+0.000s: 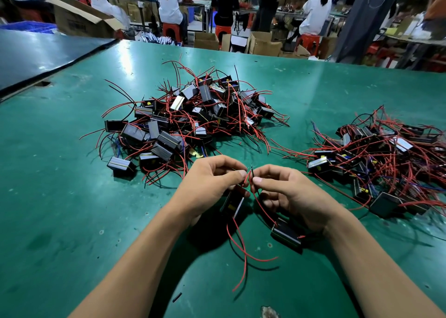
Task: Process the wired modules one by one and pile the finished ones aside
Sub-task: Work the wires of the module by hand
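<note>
Left hand [212,180] and right hand [289,192] pinch wire ends [249,175] (carton [79,22] print too blurred).

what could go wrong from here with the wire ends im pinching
1. The wire ends are pinched only at the fingertips of the left hand and right hand, so they may slip apart.
2. The black module under the right wrist might tug on its red lead.
3. The loose red leads trailing over the green table could snag in the straggling right-hand pile.
</note>
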`<state>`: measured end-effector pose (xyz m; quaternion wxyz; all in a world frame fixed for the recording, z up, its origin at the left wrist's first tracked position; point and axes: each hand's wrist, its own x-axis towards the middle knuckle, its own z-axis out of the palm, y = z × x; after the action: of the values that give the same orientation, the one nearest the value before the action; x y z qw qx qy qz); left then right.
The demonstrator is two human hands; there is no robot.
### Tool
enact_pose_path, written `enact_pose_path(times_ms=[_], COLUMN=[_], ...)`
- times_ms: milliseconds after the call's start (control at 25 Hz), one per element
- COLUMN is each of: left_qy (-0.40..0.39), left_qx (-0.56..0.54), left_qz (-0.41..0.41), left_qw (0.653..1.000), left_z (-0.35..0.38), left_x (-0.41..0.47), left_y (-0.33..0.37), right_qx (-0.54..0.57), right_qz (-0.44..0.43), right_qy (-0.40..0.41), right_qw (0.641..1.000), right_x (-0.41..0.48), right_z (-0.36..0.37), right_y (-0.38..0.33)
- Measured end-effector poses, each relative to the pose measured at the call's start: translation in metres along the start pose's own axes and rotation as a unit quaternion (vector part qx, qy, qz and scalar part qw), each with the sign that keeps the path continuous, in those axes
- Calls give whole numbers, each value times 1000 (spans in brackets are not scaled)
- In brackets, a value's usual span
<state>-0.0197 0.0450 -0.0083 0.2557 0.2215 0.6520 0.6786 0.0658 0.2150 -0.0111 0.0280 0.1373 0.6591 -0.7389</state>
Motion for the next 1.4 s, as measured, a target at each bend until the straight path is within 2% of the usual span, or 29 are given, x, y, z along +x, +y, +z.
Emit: enact_pose_path(times_ms=[200, 480, 800, 1000, 1120, 1200, 1280, 1400], left_qy=[31, 19, 28, 25, 22, 13, -15, -68], left_qx=[-10, 23, -44, -45, -19, -6, -7, 4], left_qz=[-10, -8, -46, -42, -37, -38, -43, -37], left_qw=[999, 1000, 998, 998, 999, 999, 999, 997], left_z=[1, 1, 3, 5, 6, 6, 4, 0], left_x=[0, -2, -1, -3, -3, -3, -4, -6], left_y=[0, 2, 3, 5, 6, 7, 8, 10], right_qx=[5, -67, -89, -82, -121, -147, -144, -160], right_qz=[-31, -33, -67, -79, -114, -163, -196, -196], right_qy=[-1, 11, 8, -3, 28, 55, 36, -3], right_qw=[1000, 997, 994, 993, 986, 974, 969, 967], right_x=[0, -2, -3, -3, -2, 0, -1, -3], right_z=[0, 2, 1, 2, 4, 5, 4, 3], right_y=[3, 3, 2, 2, 5, 5, 5, 3])
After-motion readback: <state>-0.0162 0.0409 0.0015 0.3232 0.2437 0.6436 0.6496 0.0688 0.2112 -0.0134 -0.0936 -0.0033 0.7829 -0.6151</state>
